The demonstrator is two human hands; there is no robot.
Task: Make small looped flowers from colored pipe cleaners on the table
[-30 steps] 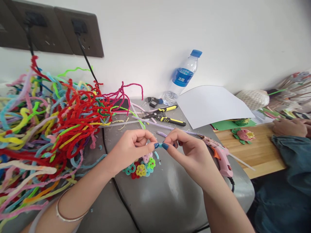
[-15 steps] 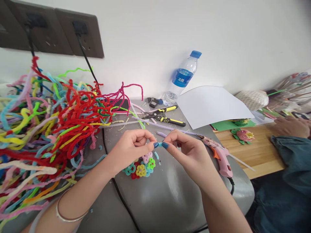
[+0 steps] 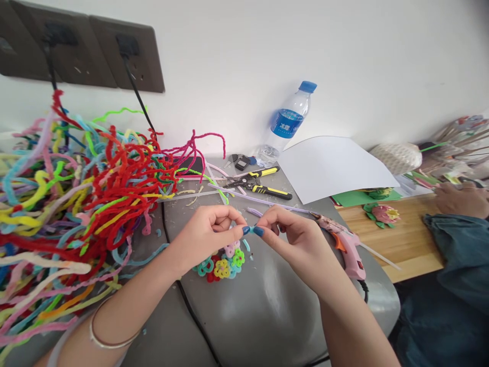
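Note:
My left hand (image 3: 208,229) and my right hand (image 3: 292,234) meet above the grey cushion (image 3: 248,311), both pinched on a tiny light-blue pipe-cleaner piece (image 3: 251,230) held between the fingertips. Directly below the hands lies a small cluster of pipe-cleaner flowers (image 3: 221,262) in teal, yellow, green, pink and red. A big tangle of coloured pipe cleaners (image 3: 76,204) fills the left side beside my left forearm. A pink glue gun (image 3: 346,247) lies just right of my right hand.
Yellow-handled pliers (image 3: 260,186), a water bottle (image 3: 286,122) and a white sheet (image 3: 332,165) sit behind the hands. Another person's hand (image 3: 458,199) and blue sleeve (image 3: 454,239) rest on the wooden table (image 3: 405,239) at right, near a pink paper flower (image 3: 384,213).
My hands have barely shifted, still pinching the same small blue piece. The other person's hand at right has slid slightly further right.

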